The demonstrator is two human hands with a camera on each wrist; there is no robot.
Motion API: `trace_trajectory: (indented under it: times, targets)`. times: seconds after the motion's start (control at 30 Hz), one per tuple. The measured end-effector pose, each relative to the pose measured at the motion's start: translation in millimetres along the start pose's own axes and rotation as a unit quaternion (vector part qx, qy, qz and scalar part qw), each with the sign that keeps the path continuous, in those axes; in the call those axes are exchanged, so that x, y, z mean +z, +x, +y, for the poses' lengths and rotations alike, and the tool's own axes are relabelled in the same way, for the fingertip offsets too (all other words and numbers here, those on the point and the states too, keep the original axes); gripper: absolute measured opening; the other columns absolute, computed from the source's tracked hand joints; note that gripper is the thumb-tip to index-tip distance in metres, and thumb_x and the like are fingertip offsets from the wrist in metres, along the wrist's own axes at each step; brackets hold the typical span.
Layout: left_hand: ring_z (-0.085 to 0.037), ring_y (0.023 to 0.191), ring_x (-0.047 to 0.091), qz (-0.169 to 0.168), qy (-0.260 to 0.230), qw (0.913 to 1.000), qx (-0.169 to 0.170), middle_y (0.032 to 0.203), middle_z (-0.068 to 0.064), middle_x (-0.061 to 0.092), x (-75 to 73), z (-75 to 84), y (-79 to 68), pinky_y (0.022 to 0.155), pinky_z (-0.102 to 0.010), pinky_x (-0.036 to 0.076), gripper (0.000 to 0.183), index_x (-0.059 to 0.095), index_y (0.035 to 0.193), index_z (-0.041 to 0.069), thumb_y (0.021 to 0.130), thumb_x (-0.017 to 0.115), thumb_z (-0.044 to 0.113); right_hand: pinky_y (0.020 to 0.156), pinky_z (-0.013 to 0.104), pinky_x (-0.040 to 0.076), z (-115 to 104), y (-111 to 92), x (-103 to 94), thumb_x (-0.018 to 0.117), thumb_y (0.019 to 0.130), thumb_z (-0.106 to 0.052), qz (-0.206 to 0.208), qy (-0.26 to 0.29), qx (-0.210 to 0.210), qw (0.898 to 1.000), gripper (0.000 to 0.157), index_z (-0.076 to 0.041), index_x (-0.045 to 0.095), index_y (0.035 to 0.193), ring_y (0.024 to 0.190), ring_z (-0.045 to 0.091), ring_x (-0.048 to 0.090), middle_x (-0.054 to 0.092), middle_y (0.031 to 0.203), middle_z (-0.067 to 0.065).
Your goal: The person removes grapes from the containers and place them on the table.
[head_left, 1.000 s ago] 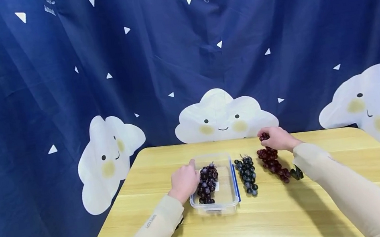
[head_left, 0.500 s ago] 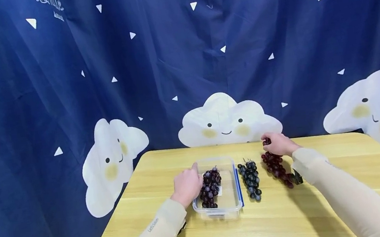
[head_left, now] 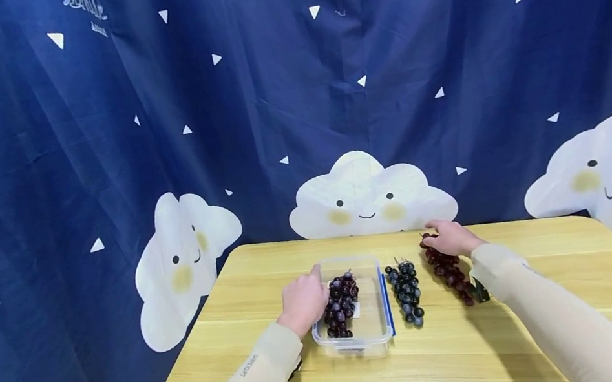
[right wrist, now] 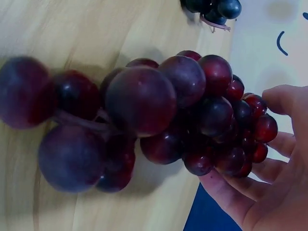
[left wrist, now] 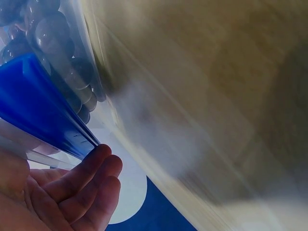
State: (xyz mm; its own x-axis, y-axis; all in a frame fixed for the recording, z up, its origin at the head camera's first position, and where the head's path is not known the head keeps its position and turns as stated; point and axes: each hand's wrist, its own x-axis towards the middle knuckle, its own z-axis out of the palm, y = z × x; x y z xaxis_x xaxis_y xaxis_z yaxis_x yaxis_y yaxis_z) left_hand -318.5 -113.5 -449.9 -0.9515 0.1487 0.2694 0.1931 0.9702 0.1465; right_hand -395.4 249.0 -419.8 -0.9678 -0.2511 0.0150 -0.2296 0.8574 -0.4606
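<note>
My left hand (head_left: 303,299) grips the left side of a clear plastic food container (head_left: 370,322). In the left wrist view its curled fingers (left wrist: 96,166) touch a blue latch flap (left wrist: 36,103). A purple bunch of grapes (head_left: 340,307) lies along the container's left half. To the right, my right hand (head_left: 449,239) is over the upper end of a red bunch of grapes (head_left: 447,267) lying on the table. The right wrist view has its fingers (right wrist: 279,98) spread loosely around that end, with a gap between grapes and palm.
A blue-black bunch of grapes (head_left: 406,294) lies between the container and the red bunch. A blue strip (head_left: 388,303) runs along the container's right side. The wooden table (head_left: 437,368) ends at a dark blue curtain (head_left: 291,88) printed with clouds.
My right hand has lowered the lifted upper end of the red grapes to the table and its fingers have loosened. The left hand keeps its place at the container.
</note>
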Motion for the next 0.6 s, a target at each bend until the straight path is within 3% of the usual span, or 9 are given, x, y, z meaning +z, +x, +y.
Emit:
trace_trajectory:
  times: [0.2,0.27,0.37,0.43,0.57,0.6]
  targets:
    - [-0.015,0.05,0.047,-0.001,-0.003,1.0,0.004,0.077,-0.009,0.069,1.0,-0.1,-0.7,0.045,-0.031,0.04,0.054,0.05,0.148,0.009,0.097,0.059,0.025,0.086,0.052,0.051,3,-8,1.1,0.049,0.104,-0.034,0.014,-0.02,0.008,1.0,0.057,0.008,0.048,0.142,0.105,0.041,0.064,0.055,0.137,0.033]
    - [-0.015,0.05,0.047,-0.003,-0.001,1.0,0.004,0.077,-0.009,0.068,1.1,0.1,-0.5,0.045,-0.03,0.04,0.054,0.05,0.148,0.009,0.097,0.059,0.025,0.087,0.054,0.05,3,-14,1.4,0.049,0.104,-0.037,0.015,-0.019,0.014,1.0,0.061,0.01,0.046,0.143,0.106,0.043,0.063,0.054,0.137,0.035]
    - [-0.015,0.05,0.048,-0.002,-0.003,1.0,0.007,0.074,-0.008,0.067,1.6,-0.1,0.0,0.044,-0.03,0.04,0.055,0.05,0.148,0.009,0.097,0.06,0.025,0.093,0.059,0.048,3,-22,2.7,0.052,0.103,-0.044,0.016,-0.007,0.024,1.0,0.072,0.012,0.038,0.147,0.119,0.052,0.056,0.048,0.141,0.038]
    - [-0.015,0.05,0.049,0.0,-0.005,1.0,0.008,0.074,-0.007,0.067,1.7,-0.3,0.3,0.045,-0.03,0.041,0.055,0.05,0.148,0.009,0.097,0.06,0.025,0.087,0.059,0.052,3,-27,4.3,0.055,0.099,-0.051,0.005,0.012,0.036,0.999,0.085,0.011,0.029,0.151,0.113,0.052,0.059,0.043,0.143,0.041]
    - [-0.017,0.052,0.051,0.003,-0.006,1.0,0.005,0.081,-0.01,0.071,0.3,-0.6,0.0,0.046,-0.032,0.042,0.054,0.051,0.147,0.009,0.096,0.06,0.025,0.062,0.048,0.057,5,-35,8.0,0.061,0.092,-0.062,-0.018,0.056,0.058,0.997,0.105,0.004,0.013,0.157,0.092,0.039,0.065,0.04,0.143,0.043]
    - [-0.017,0.053,0.052,0.003,-0.006,1.0,0.004,0.082,-0.01,0.071,0.1,-0.7,-0.2,0.047,-0.032,0.042,0.054,0.051,0.147,0.009,0.096,0.06,0.025,0.062,0.048,0.057,5,-37,8.6,0.063,0.09,-0.062,-0.021,0.064,0.057,0.996,0.108,0.005,0.011,0.157,0.092,0.04,0.065,0.04,0.142,0.044]
